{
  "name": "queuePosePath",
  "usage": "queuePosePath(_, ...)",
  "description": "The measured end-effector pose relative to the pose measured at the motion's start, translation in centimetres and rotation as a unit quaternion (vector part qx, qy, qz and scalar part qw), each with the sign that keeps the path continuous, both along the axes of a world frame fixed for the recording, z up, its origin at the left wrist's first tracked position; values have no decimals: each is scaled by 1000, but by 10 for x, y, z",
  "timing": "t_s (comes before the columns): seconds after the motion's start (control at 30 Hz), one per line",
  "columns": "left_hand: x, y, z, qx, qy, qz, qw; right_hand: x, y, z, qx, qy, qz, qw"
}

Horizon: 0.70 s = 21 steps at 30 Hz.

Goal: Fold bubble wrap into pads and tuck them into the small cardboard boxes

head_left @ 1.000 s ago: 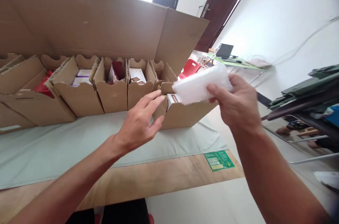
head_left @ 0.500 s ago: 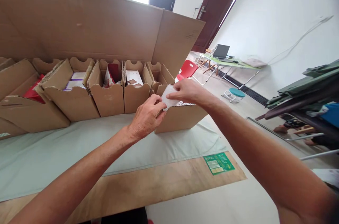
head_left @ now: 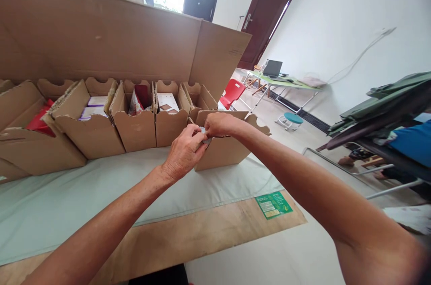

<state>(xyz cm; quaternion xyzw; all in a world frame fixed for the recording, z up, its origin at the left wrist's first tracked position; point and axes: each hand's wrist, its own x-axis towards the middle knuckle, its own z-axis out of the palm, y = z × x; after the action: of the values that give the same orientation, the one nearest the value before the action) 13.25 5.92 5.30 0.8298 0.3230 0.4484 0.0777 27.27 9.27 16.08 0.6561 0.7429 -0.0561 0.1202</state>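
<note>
My left hand (head_left: pixel 186 150) and my right hand (head_left: pixel 218 124) meet over the front left corner of the rightmost cardboard file box (head_left: pixel 220 155). Between their pinched fingers is a small whitish, translucent piece of soft wrapping (head_left: pixel 204 135). Most of it is covered by the fingers, so its exact kind cannot be made out. What lies inside this box is hidden behind my right hand and forearm. Just left of it stands another file box (head_left: pixel 172 128), holding a white printed carton (head_left: pixel 167 102).
More file boxes (head_left: pixel 138 130) line up to the left, with red and white packets inside. A tall cardboard panel (head_left: pixel 134 38) rises behind them. Pale cloth (head_left: pixel 117 181) covers the wooden table (head_left: pixel 188 235). A red chair (head_left: pixel 233 92) and a teal stool (head_left: pixel 292 118) stand beyond.
My right hand has moved left, closer to my left hand. The whitish piece, spread out between the hands before, is now mostly hidden in the fingers. The view has turned slightly right.
</note>
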Motion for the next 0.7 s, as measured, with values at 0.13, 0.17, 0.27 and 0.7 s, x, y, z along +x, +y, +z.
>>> queuePosePath(0.13, 1, -4, 3, -19, -9, -11, 1000, -4, 11, -5, 18, -3, 7, 1000)
queuePosePath(0.17, 0, -6, 4, -25, -22, -17, 999, -2, 11, -2, 19, -2, 8, 1000)
queuePosePath(0.27, -5, -13, 1, -52, -81, -20, 995, 20, -11, 12, 81, 63, 9, 995)
queuePosePath(0.7, 14, -22, -74, -362, -136, -52, 921, 172, -100, -130, 274, 630, -241, 685)
